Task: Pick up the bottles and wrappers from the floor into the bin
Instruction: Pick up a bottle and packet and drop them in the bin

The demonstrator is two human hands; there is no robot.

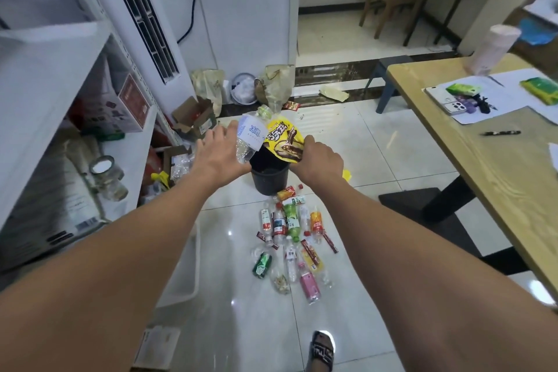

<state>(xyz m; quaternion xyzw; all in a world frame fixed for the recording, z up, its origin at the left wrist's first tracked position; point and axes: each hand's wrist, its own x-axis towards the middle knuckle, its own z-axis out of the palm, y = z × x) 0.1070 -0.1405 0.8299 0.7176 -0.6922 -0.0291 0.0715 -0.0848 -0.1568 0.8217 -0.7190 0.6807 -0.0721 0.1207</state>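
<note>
A black bin stands on the tiled floor ahead of me. Over its mouth, my left hand has its fingers spread straight, and a clear plastic bottle with a white label and green cap tilts right beside the fingertips; I cannot tell whether they touch. My right hand pinches a yellow snack wrapper by its edge above the bin's right rim. Several bottles and wrappers lie in a pile on the floor just in front of the bin.
A wooden table with a phone and papers fills the right side. White shelves and a standing air conditioner are on the left. A white tray lies on the floor. My sandalled foot is at the bottom.
</note>
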